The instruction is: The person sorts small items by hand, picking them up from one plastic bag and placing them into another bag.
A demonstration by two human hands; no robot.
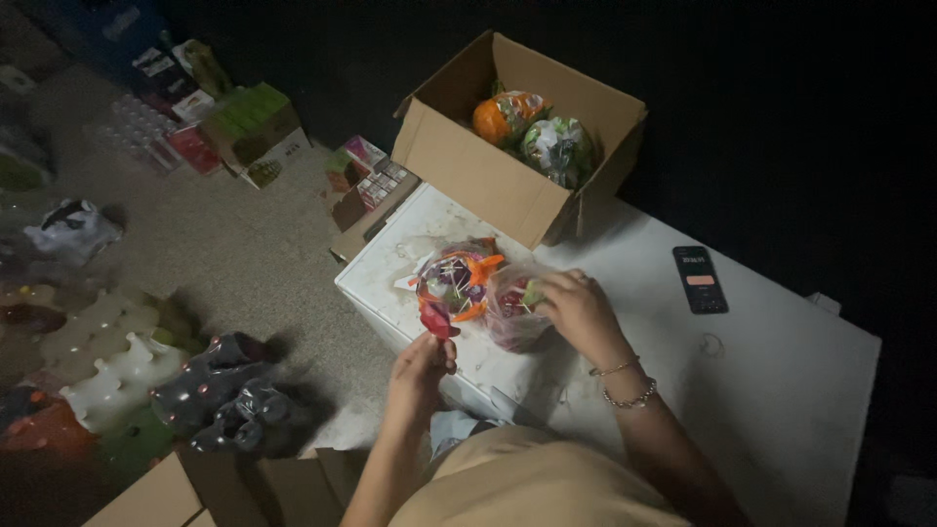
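Left hand pinches a red lollipop just below the orange-ribboned lollipop bundle; right hand grips the clear plastic bag beside it on the white table.

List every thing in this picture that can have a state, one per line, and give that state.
Box: flaps open, filled bags inside.
Phone: screen lit, lying flat on table.
Clear bag: gripped by right hand.
Orange net bundle: on table, unsealed.
Red strip: pinched by left hand.
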